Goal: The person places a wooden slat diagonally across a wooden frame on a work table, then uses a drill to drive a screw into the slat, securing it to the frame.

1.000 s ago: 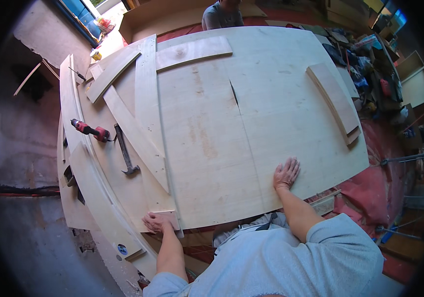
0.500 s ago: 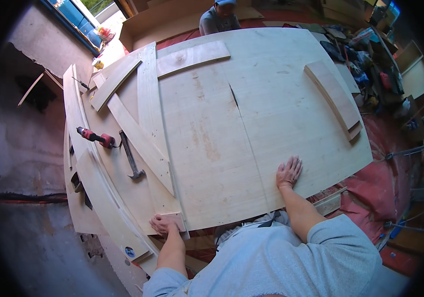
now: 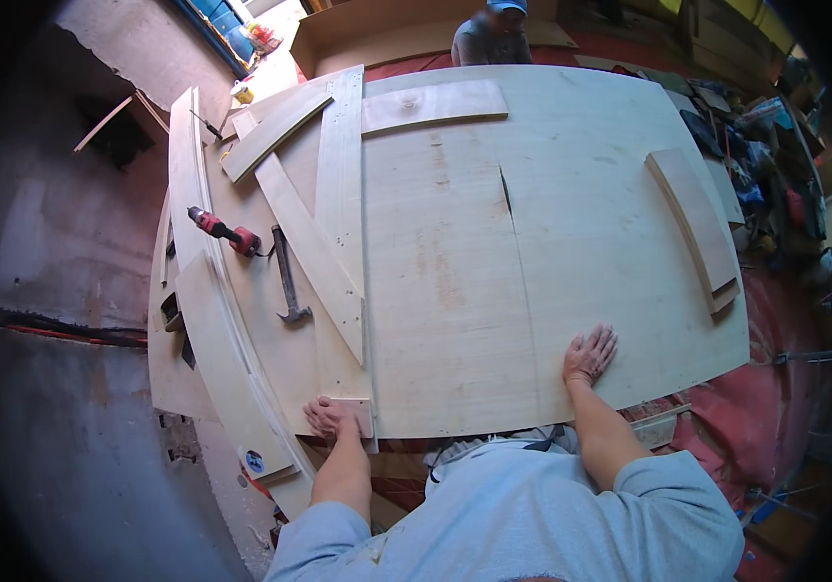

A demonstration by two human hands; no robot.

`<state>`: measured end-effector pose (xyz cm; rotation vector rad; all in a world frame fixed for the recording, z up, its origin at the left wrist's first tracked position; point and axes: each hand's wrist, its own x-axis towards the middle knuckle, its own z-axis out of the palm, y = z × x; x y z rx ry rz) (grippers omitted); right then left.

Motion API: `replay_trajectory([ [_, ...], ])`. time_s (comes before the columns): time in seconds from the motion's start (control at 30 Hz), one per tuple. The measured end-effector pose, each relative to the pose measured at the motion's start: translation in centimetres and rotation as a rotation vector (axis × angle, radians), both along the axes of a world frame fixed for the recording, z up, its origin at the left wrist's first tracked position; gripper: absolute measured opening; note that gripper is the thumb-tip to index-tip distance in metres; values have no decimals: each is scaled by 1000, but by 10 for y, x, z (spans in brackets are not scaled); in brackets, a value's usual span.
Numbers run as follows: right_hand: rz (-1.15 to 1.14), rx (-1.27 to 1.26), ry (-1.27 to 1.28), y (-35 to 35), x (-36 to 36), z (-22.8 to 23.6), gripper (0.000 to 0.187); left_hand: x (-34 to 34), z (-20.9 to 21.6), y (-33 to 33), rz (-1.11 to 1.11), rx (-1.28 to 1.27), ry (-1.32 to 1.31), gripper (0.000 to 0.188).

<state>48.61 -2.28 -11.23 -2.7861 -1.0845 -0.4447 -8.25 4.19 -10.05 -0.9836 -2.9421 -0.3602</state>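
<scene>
Toward the left side of the pale wooden sheet (image 3: 445, 339), a long board (image 3: 231, 373) is laid lengthwise. Beside it, a red and black drill (image 3: 225, 232) is rested on its side. At the sheet's far left corner, a yellow and white tub (image 3: 242, 94) is seen; its contents cannot be made out. Beyond that corner, a bag (image 3: 262, 39) is placed, with reddish contents too small to identify. A hammer (image 3: 287, 281) is laid toward the sheet's left side, its head turned to the near edge.

At the near edge of the sheet, left of its middle, the left hand (image 3: 330, 418) is set against a block (image 3: 362, 411), with fingers bent; whether the block is gripped cannot be told. Beyond the sheet's far edge, a person (image 3: 490, 41) in a blue cap is seen. Near the sheet's near right part, the right hand (image 3: 590, 356) is pressed flat, fingers extended, nothing held. At the sheet's right edge, stacked boards (image 3: 689, 233) are laid; beyond it, bags are heaped among dark clutter (image 3: 755, 165).
</scene>
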Motion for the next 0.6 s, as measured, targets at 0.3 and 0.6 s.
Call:
replay_trajectory([
  [0.3, -2, -42, 71, 1, 1, 4, 62, -7, -18, -6, 112, -3, -102, 60],
  [0.6, -5, -72, 13, 1, -1, -16, 62, -10, -22, -11, 116, 23, 123, 53],
])
